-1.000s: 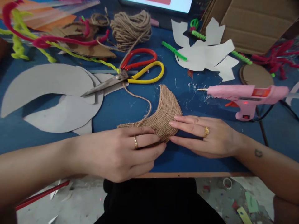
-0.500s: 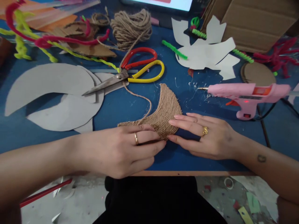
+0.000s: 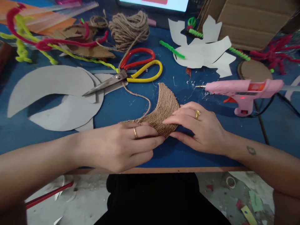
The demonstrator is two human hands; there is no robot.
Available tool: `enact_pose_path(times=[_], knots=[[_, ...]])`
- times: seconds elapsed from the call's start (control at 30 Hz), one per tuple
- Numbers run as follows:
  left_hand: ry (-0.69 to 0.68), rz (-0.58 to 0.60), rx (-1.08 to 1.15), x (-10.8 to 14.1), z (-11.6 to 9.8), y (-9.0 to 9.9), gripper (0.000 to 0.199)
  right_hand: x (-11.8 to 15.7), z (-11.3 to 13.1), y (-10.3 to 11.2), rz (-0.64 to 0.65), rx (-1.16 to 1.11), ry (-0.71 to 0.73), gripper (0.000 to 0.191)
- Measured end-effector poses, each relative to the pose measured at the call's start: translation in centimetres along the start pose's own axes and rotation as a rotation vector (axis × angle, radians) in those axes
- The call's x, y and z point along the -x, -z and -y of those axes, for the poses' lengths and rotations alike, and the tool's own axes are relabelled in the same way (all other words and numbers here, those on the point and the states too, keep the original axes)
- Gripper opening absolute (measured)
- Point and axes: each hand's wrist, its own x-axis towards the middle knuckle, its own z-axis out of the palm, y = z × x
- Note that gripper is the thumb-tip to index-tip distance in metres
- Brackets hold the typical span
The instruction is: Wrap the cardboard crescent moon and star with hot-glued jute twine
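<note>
A crescent-shaped piece covered in rows of jute twine (image 3: 165,104) lies near the table's front edge. My left hand (image 3: 119,145) is closed over its lower left part, hiding that stretch of its edge. My right hand (image 3: 199,128) grips the rounded right side, thumb below and fingers on top. A loose strand of twine (image 3: 147,101) runs from the piece up to the scissors (image 3: 122,75), and on toward the twine ball (image 3: 128,29). The scissors, with one red and one yellow handle, lie on grey crescent cutouts (image 3: 51,78).
A pink glue gun (image 3: 243,89) lies at the right, its nozzle pointing left and its cord trailing behind. White paper cutouts (image 3: 199,51), a cardboard box (image 3: 253,25) and cardboard discs (image 3: 254,71) are behind. Pipe cleaners (image 3: 44,43) spread over the back left.
My right hand has shifted left and its fingers have curled farther onto the twine-covered piece. My left hand stays in nearly the same hold. The whole view has shifted slightly.
</note>
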Motion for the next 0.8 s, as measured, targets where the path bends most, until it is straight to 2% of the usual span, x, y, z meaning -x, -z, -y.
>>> enact_pose_path(times=[0.3, 0.6, 0.8], knots=[[-0.038, 0.004, 0.024, -0.04, 0.13, -0.09, 0.031, -0.25, 0.25, -0.51, 0.014, 0.076, 0.02, 0.034], [-0.044, -0.007, 0.03, 0.06, 0.18, -0.09, 0.029, -0.79, 0.18, -0.68, 0.029, -0.033, -0.025, 0.044], [-0.052, -0.024, 0.04, 0.03, 0.23, -0.28, 0.029, -1.01, 0.93, -0.43, 0.074, -0.091, -0.138, 0.047]])
